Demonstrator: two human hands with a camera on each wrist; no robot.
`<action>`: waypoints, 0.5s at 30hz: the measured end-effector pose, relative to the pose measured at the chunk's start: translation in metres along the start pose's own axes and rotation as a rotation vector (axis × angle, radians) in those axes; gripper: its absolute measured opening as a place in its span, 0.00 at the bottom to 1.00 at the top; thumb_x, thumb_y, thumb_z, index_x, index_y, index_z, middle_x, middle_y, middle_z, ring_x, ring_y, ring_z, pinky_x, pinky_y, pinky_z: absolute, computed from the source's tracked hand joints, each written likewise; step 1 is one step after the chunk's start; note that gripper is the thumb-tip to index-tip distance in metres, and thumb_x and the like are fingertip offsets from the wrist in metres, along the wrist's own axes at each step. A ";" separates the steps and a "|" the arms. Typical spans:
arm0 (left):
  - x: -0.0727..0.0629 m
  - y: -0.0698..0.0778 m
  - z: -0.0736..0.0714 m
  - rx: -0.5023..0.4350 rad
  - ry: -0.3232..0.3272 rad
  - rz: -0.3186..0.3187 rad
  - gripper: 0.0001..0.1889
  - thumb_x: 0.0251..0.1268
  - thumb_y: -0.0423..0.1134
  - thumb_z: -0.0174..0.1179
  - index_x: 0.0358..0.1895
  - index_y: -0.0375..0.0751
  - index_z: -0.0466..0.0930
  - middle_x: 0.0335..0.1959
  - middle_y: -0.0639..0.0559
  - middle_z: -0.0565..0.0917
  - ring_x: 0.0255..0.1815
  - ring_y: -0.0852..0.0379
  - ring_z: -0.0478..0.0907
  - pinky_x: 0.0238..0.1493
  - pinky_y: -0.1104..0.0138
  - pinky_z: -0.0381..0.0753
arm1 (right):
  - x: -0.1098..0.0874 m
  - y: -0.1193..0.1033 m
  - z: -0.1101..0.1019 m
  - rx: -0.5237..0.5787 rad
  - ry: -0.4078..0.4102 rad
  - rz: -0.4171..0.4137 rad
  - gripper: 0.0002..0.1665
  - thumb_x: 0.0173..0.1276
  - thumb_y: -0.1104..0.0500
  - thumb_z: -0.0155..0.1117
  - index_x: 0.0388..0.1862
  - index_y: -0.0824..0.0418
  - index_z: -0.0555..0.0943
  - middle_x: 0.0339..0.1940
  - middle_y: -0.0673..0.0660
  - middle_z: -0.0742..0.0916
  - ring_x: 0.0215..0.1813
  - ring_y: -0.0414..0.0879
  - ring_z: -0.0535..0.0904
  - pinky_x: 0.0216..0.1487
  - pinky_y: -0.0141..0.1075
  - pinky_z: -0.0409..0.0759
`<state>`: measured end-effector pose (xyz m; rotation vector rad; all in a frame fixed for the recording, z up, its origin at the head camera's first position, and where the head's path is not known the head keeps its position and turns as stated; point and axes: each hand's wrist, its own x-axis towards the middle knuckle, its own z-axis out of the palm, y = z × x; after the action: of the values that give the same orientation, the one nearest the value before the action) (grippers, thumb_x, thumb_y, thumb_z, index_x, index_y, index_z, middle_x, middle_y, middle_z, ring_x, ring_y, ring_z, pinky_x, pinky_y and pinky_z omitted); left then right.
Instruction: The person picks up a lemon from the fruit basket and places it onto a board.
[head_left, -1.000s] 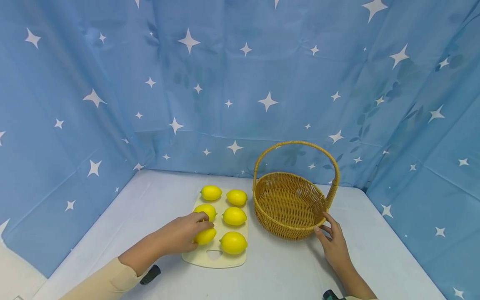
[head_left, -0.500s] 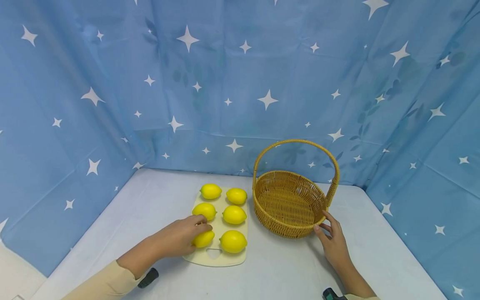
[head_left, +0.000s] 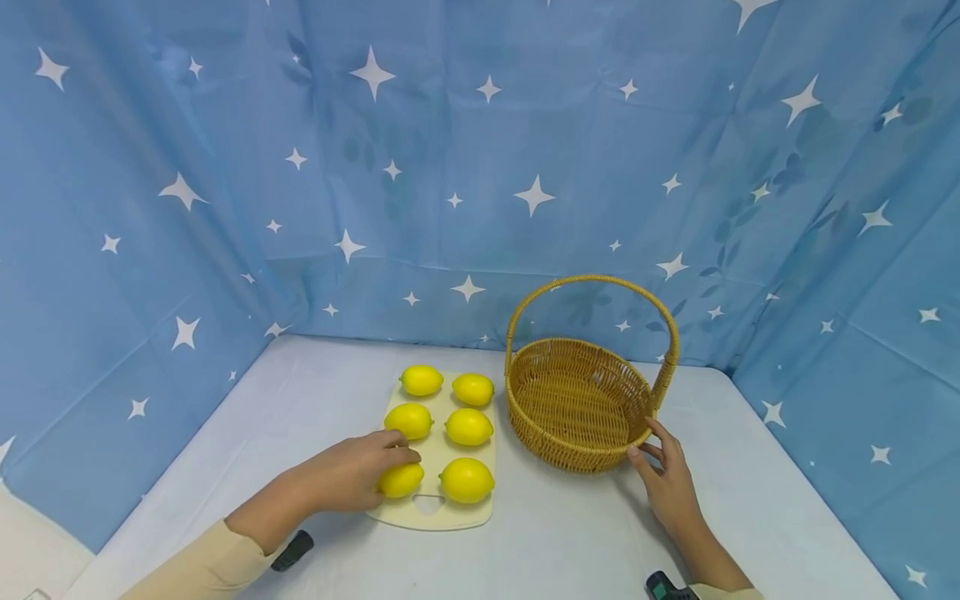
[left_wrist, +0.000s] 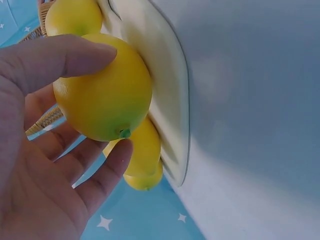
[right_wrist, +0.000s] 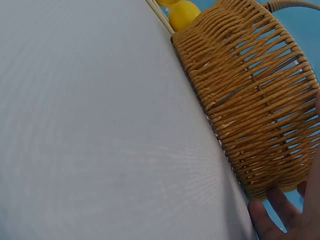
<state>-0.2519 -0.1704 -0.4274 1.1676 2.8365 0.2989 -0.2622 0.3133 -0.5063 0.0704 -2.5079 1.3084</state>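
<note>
My left hand point(head_left: 348, 475) grips a yellow lemon point(head_left: 402, 481) at the front left of a cream cutting board point(head_left: 450, 521). The left wrist view shows the thumb over this lemon point(left_wrist: 107, 95) and the fingers around its far side. Several other lemons lie on the board in two columns, the nearest one point(head_left: 467, 481) just right of the heart-shaped hole. At the right, my right hand point(head_left: 672, 483) holds the near right rim of a round wicker basket point(head_left: 543, 437). In the right wrist view, fingertips point(right_wrist: 260, 212) touch the basket's lower side.
The basket's tall handle point(head_left: 592, 277) arches over it, and no lemon shows inside. A white table point(head_left: 555, 550) carries everything. Blue star-printed curtains point(head_left: 450, 150) enclose the back and both sides.
My left hand has moved slightly left and towards me, and the gripped lemon has shifted with it. The right hand stays at the basket rim. The head view has tilted slightly.
</note>
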 end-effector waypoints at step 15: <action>0.006 -0.002 0.000 0.003 0.023 0.014 0.27 0.53 0.41 0.72 0.60 0.51 0.79 0.54 0.56 0.75 0.46 0.60 0.73 0.49 0.60 0.78 | 0.001 0.002 0.000 0.000 0.001 0.010 0.40 0.75 0.47 0.55 0.79 0.54 0.52 0.73 0.66 0.59 0.65 0.65 0.68 0.57 0.62 0.70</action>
<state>-0.2576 -0.1679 -0.4278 1.1936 2.8508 0.3107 -0.2630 0.3145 -0.5074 0.0573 -2.5109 1.3120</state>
